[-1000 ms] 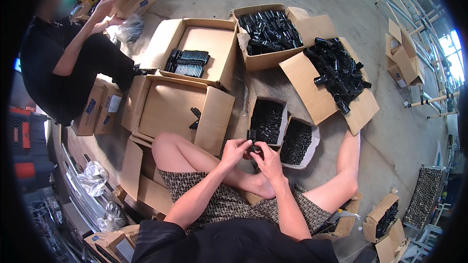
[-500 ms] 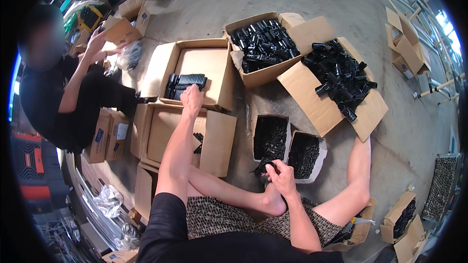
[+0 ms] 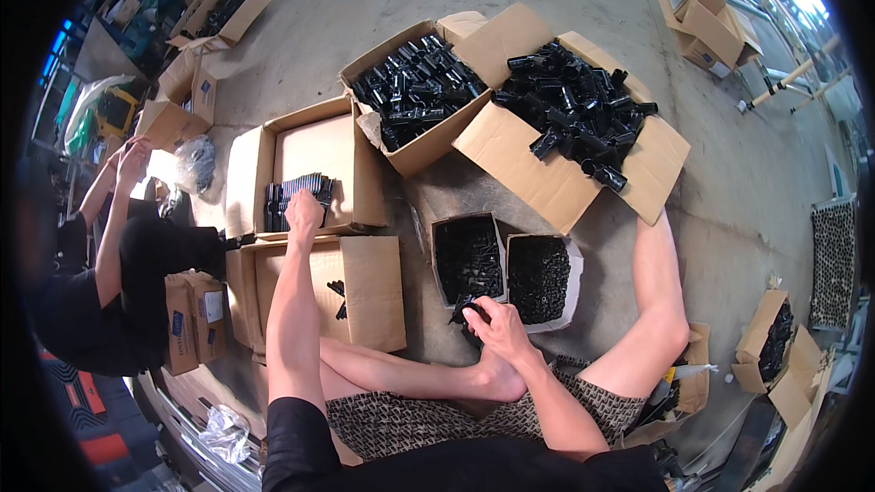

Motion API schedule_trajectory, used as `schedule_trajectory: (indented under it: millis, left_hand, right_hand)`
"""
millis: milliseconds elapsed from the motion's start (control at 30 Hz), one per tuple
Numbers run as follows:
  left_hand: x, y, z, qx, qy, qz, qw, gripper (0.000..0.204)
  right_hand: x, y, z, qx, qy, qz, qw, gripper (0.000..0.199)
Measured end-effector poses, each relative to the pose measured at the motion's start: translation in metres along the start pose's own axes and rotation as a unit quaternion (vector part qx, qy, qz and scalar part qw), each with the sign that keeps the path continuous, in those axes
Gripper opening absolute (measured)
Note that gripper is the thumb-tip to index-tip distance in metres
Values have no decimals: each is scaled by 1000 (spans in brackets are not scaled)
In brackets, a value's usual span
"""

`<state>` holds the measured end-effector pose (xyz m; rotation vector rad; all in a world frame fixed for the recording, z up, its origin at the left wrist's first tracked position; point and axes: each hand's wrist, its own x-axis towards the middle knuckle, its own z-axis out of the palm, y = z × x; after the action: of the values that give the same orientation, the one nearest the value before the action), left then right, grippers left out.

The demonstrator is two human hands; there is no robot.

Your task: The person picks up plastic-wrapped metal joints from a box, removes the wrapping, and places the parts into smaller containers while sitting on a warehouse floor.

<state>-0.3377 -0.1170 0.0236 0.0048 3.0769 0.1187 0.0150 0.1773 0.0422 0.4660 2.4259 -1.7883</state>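
My left hand (image 3: 305, 212) reaches into an open carton (image 3: 360, 191) at the left. Its fingers curl down onto a row of slim black parts (image 3: 278, 205) lined up side by side; the fingertips are hidden, so I cannot see what they grip. My right hand (image 3: 501, 330) is closed on a small cluster of black plastic pieces (image 3: 465, 310), held just in front of two small open boxes. The left small box (image 3: 437, 241) and the right small box (image 3: 574, 287) are both filled with little black pieces.
Loose black tubular parts fill a carton (image 3: 415, 153) and are heaped on another with spread flaps (image 3: 519, 169). Nearer, a carton (image 3: 378, 296) holds a few black pieces. At the left sits a person in dark clothes (image 3: 159, 246). My bare leg (image 3: 661, 282) borders the right side.
The view has shifted right, so things appear further left. My left hand stays at the row of black parts, and my right hand still holds black pieces by the small boxes.
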Motion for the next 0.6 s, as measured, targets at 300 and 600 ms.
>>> schedule_trajectory:
  millis: [300,600]
  left_hand:
    - [-79,-12,-21,-660,-129,-17,739,10]
    - [-171,21,-61,-766,-148,90,619,28]
  right_hand:
    - [-3,11,-4,35,0,22,999,39]
    - [-24,11,-5,122,-25,104,987,34]
